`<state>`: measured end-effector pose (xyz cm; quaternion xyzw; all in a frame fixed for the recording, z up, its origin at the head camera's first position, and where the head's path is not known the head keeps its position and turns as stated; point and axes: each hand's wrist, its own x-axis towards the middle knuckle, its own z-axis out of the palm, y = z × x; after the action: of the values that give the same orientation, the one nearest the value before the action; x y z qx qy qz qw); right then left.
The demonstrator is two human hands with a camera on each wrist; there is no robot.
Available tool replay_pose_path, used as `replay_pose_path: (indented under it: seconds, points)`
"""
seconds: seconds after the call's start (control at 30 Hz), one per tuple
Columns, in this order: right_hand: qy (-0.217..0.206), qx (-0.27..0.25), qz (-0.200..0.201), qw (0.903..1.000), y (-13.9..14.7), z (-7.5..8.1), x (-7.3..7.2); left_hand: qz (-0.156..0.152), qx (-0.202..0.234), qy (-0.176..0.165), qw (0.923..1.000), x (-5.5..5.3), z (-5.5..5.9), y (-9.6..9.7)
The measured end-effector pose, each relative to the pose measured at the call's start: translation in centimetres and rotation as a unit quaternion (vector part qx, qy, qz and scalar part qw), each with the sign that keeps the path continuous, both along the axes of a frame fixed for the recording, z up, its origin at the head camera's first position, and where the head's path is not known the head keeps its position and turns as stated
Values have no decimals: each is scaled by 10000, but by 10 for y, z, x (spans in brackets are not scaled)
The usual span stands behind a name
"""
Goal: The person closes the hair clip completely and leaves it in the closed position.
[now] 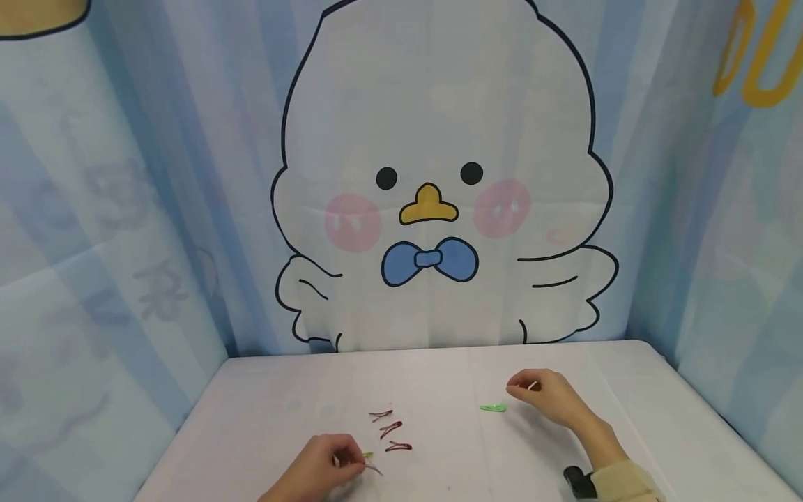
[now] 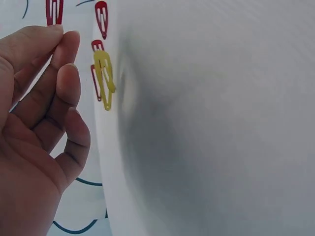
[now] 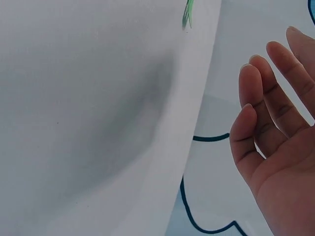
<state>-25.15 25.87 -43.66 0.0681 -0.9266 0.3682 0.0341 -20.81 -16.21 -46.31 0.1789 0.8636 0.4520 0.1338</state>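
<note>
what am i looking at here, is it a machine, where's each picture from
There's no machine: these are a person's bare left hand and right hand over a white table. The wide picture comes from a head-worn camera; the others come from cameras on the left and right wrists. On the table lie three red hair clips, a yellow clip near the left hand and a green clip near the right hand. The left hand pinches another red clip; the right hand holds nothing I can see.

Clips (image 1: 494, 408) — red, yellow, green
</note>
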Motion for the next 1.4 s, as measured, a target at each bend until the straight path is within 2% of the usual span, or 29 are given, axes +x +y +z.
replay_pose_path:
  seconds: [0.13, 0.5, 0.8, 1.07, 1.4]
  points:
    - [88, -53, 57, 9999, -2, 4, 2, 167, 98, 24, 9998, 0, 5, 7]
    - [308, -222, 239, 9990, -13, 17, 6, 298, 692, 284, 9967, -2, 11, 20]
    - [421, -424, 328, 9977, -27, 29, 20, 471, 1101, 256, 9925, -3, 14, 32]
    - [396, -717, 450, 9956, -39, 29, 30, 595, 1609, 96, 9851, -5, 16, 46]
    - [569, -948, 739, 9911, -47, 21, 41, 706, 1795, -82, 9812, -5, 10, 61]
